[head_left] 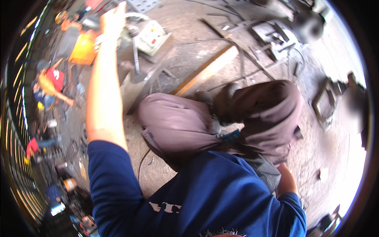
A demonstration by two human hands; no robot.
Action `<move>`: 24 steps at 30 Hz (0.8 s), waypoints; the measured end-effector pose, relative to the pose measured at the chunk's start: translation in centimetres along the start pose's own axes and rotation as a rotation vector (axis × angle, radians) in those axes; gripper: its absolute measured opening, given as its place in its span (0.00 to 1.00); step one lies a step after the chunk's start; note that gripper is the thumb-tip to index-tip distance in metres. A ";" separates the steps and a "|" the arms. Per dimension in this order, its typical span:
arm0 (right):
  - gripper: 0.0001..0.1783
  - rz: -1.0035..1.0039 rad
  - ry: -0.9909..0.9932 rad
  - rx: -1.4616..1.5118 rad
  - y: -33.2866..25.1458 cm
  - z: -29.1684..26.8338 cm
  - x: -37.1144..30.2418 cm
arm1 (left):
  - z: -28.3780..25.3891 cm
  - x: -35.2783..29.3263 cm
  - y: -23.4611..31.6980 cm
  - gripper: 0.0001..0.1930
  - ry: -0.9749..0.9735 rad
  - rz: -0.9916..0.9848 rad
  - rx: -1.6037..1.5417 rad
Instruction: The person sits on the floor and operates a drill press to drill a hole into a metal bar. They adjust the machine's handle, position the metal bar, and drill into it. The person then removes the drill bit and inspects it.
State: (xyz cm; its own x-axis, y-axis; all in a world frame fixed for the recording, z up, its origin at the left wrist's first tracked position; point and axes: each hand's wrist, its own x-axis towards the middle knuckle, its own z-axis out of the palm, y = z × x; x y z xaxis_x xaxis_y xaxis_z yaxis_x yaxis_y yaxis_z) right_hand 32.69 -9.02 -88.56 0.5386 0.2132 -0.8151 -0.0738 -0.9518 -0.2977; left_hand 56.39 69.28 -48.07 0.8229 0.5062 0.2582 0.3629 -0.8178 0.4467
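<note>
My left arm stretches forward, and my left hand (113, 20) is overexposed and blurred at the far end. It is nearest to a metal machine, beside a pale control box (153, 37) with a red button. I cannot make out whether its fingers hold anything. A metal rod-like tool with a round head (136, 52) stands just to the right of my wrist, by the machine's flat metal edge (144, 75). My right forearm (287, 181) goes in beside my bent knee, where the leg hides the right hand.
A rusty square metal bar (207, 68) lies on the floor ahead of my knees. Metal frames (274, 37) and cables lie beyond it. Another metal piece (325, 102) is at the right. An orange object (83, 48) and a person in red (55, 79) are at the left.
</note>
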 end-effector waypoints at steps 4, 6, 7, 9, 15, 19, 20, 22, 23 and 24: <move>0.21 -0.124 0.019 -0.126 0.0 -0.6 1.1 | 0.8 3.2 -7.6 0.23 0.058 0.579 0.740; 0.21 -0.086 0.040 -0.137 2.4 -0.6 0.4 | 3.8 3.2 -7.1 0.22 -0.001 0.211 0.187; 0.22 -0.044 0.057 -0.126 4.1 -0.4 -0.7 | 5.0 2.3 -5.1 0.26 0.048 -0.093 -0.176; 0.23 0.035 0.112 -0.058 7.4 0.5 -2.9 | 4.8 2.8 -4.6 0.38 0.091 -0.126 0.038; 0.28 0.179 0.129 0.191 12.1 6.0 -10.2 | 4.0 1.7 -2.7 0.38 0.096 -0.071 0.104; 0.25 0.084 -0.214 -0.127 14.3 8.4 -10.7 | 5.0 -1.2 0.1 0.33 0.106 -0.076 0.007; 0.26 0.075 -0.362 -0.216 14.7 8.4 -8.9 | 4.8 -1.4 0.7 0.32 0.131 -0.098 -0.026; 0.19 0.098 -0.162 -0.165 17.1 10.6 -5.5 | 6.4 -2.7 2.6 0.32 0.095 -0.090 -0.189; 0.19 0.096 -0.060 -0.147 17.8 11.1 -3.0 | 6.7 -2.5 3.1 0.32 0.115 -0.081 -0.231; 0.17 0.107 0.031 -0.106 17.7 10.8 -0.5 | 6.8 -2.6 3.3 0.32 0.121 -0.073 -0.188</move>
State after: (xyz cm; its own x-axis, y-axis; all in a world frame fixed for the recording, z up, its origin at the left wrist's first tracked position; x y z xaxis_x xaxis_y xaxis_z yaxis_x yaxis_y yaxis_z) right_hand 22.04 -23.64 -98.76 0.5583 0.1042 -0.8230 -0.0438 -0.9870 -0.1547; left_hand 58.41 63.44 -53.11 0.7348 0.6003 0.3157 0.3222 -0.7186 0.6163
